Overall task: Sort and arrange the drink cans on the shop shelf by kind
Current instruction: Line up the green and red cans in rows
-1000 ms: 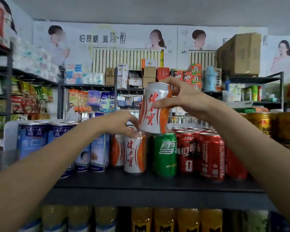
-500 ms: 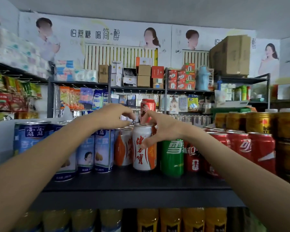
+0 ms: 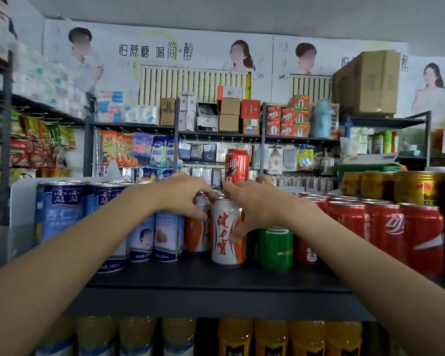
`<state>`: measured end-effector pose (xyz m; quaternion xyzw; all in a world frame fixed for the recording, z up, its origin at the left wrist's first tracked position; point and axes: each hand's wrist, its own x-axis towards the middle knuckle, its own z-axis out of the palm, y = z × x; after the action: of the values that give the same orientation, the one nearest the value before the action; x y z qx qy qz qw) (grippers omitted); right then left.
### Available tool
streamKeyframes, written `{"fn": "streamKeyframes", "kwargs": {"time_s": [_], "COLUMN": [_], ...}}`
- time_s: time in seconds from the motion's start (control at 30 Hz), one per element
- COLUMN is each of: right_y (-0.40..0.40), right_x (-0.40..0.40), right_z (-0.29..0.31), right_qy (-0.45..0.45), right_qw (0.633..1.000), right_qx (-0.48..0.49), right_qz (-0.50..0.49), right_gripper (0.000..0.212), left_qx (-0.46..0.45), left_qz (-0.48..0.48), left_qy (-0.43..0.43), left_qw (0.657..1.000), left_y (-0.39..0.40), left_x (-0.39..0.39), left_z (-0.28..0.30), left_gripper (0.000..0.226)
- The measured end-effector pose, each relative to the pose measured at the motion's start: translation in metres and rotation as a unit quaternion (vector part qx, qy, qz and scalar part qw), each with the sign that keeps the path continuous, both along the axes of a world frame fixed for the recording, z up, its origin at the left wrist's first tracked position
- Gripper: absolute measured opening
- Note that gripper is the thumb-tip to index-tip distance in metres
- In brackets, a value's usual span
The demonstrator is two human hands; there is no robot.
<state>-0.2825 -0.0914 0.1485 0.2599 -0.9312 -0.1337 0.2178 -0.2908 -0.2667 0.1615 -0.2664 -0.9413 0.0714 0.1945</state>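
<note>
On the dark shop shelf [image 3: 203, 281], a white-and-orange drink can with red characters [image 3: 225, 231] stands upright near the front edge. The right hand [image 3: 254, 209] grips this can: its thumb presses the can's right side low down, and its fingers curl over the can's top rim. The left hand [image 3: 183, 195] reaches in from the left with fingers curled down over the top of a second white-and-orange can [image 3: 197, 227] just behind and to the left of the first; whether it truly grips that can or only rests on it cannot be told.

Behind the two hands a red drink can [image 3: 237, 167] stands raised above the row, on top of other cans; what exactly bears it is hidden by the hands. Right of the gripped can stands a green drink can [image 3: 275, 246], and beyond it a block of red cola cans [image 3: 385, 229]. Further right are gold-coloured cans [image 3: 416, 188]. To the left stand tall blue-and-white cans [image 3: 63, 211], side by side. On the shelf below, yellow drink bottles [image 3: 270, 337] show at the bottom of the view.
</note>
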Motion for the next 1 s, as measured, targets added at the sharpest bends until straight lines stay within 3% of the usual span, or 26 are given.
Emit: {"fn": "streamKeyframes", "kwargs": {"time_s": [0.07, 0.17, 0.27, 0.4, 0.5, 0.7, 1.0], "right_y": [-0.001, 0.013, 0.029, 0.028, 0.022, 0.009, 0.007], "right_x": [-0.003, -0.010, -0.033, -0.087, -0.123, -0.148, -0.128], "right_z": [0.000, 0.020, 0.053, 0.075, 0.076, 0.071, 0.079], "right_qy": [-0.013, -0.079, -0.032, -0.040, -0.107, -0.126, -0.080], "right_qw": [1.000, 0.985, 0.973, 0.975, 0.957, 0.887, 0.846], "right_qx": [-0.006, -0.143, -0.222, -0.218, -0.271, -0.443, -0.523], "right_qz": [0.000, 0.050, 0.064, 0.018, 0.006, 0.037, 0.060], "right_gripper": [0.082, 0.067, 0.055, 0.075, 0.081, 0.057, 0.051], "left_qx": [0.019, 0.105, 0.148, 0.139, 0.110, 0.113, 0.159], "left_qz": [-0.007, -0.039, -0.041, -0.014, 0.014, 0.026, 0.005], "left_qy": [-0.017, -0.052, -0.041, -0.059, -0.072, -0.087, -0.047], "left_qw": [1.000, 0.992, 0.987, 0.988, 0.991, 0.989, 0.986], "left_y": [0.000, -0.002, 0.006, 0.021, 0.028, 0.032, 0.020], "left_x": [-0.001, -0.007, -0.017, -0.040, -0.057, -0.075, -0.057], "left_z": [0.004, 0.015, 0.027, 0.034, 0.035, 0.033, 0.039], "left_gripper": [0.040, 0.031, 0.028, 0.036, 0.047, 0.051, 0.041]}}
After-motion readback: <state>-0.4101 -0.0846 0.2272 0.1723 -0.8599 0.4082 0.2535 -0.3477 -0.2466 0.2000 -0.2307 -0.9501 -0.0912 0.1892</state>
